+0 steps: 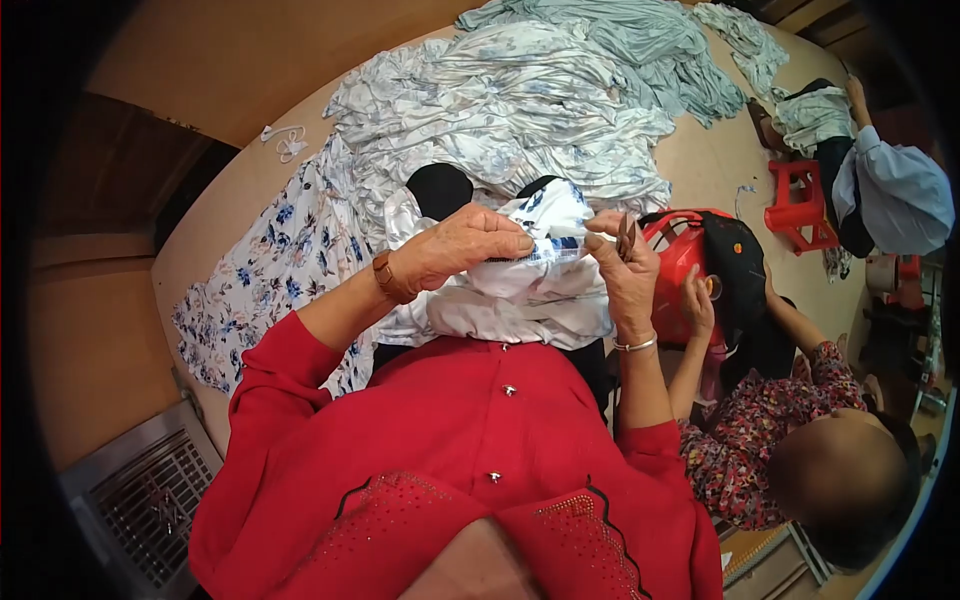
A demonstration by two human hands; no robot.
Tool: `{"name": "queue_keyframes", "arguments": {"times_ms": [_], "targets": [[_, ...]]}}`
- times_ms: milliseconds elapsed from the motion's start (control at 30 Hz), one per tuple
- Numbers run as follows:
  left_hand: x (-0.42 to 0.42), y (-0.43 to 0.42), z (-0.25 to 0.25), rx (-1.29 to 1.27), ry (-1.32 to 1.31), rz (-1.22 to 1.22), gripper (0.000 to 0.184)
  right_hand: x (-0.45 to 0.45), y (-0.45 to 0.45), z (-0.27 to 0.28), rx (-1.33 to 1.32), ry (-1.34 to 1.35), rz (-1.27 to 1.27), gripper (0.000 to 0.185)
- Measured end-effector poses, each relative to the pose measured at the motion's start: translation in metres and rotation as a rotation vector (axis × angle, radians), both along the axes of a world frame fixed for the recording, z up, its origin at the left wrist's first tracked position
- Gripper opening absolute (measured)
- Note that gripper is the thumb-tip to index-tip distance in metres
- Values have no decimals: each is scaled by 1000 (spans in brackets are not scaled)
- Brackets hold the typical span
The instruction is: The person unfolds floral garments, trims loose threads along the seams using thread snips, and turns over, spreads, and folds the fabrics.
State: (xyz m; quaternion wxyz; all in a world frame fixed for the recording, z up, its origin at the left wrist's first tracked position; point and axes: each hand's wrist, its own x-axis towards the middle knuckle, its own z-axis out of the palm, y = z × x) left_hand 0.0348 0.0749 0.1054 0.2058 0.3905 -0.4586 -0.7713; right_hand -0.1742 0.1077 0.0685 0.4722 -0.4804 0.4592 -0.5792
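Observation:
Between my hands a white fabric piece with blue flowers (552,212) is stretched, its stitched edge running across from one hand to the other. My left hand (450,248), with a brown-strapped watch (391,278) on the wrist, is closed and pinches one end of that edge. On the other side my right hand (628,275) is closed around small dark thread snips (626,238). Its thumb and fingertips also meet the fabric edge. More of the white cloth (520,315) lies bunched over my lap, below both hands.
A large heap of pale floral fabric (500,100) covers the floor ahead, with grey-green cloth (665,50) behind it. Blue-flowered fabric (265,260) spreads to the left. At right, a person in a floral top (735,470) sits close by a red stool (675,260); another person (900,190) sits beyond.

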Motion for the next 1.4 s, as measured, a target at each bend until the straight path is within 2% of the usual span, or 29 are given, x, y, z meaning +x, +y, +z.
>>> {"name": "queue_keyframes", "arguments": {"times_ms": [33,67,133,267,300,333,433,467,533,600,667,900,967,1000,1067,1100,1167,1267,1300,1333,1400], "targets": [[0,-1,-1,20,-14,-15,25,-7,4,7,-49,281,-19,24],[0,-1,-3,40,-29,-29,25,-7,8,14,-44,277,-20,24],[-2,0,-5,41,-20,-25,25,0,15,31,-297,584,55,24],[-10,3,-3,100,49,-17,27,13,18,25,-418,633,91,24],[-10,3,-1,101,47,-19,27,14,16,22,-427,612,67,15],[-10,2,0,135,71,-37,26,13,15,22,-427,609,66,15],[-8,2,0,130,54,-89,25,11,14,15,-171,287,116,5],[-8,2,-1,87,16,-119,25,11,16,15,-170,287,114,5],[-8,3,1,109,14,-111,25,11,19,17,90,-12,167,7],[-8,3,1,131,12,-100,26,10,20,17,129,-59,182,8],[-9,4,0,127,19,-107,22,8,20,19,299,-162,220,9],[-12,10,5,101,-6,-95,21,10,22,18,316,-86,245,12],[-15,15,3,-242,-74,-105,20,12,22,18,202,14,223,13],[-17,17,0,-242,-75,-106,20,12,22,17,203,14,223,13],[-18,19,-7,-554,-161,-68,24,13,20,13,-121,397,157,13],[-17,19,-3,-434,-197,-85,21,14,20,13,-121,397,157,13],[-18,20,3,-367,-178,-77,20,15,24,15,253,-38,244,11],[-16,19,4,-289,-161,-72,18,10,24,27,312,-134,246,9],[-15,19,4,-273,-160,-83,18,10,25,25,249,-3,267,11],[-14,19,4,-273,-160,-83,18,10,24,24,249,-4,266,11],[-14,20,2,-261,-152,-114,17,10,24,22,-36,370,248,12]]}}
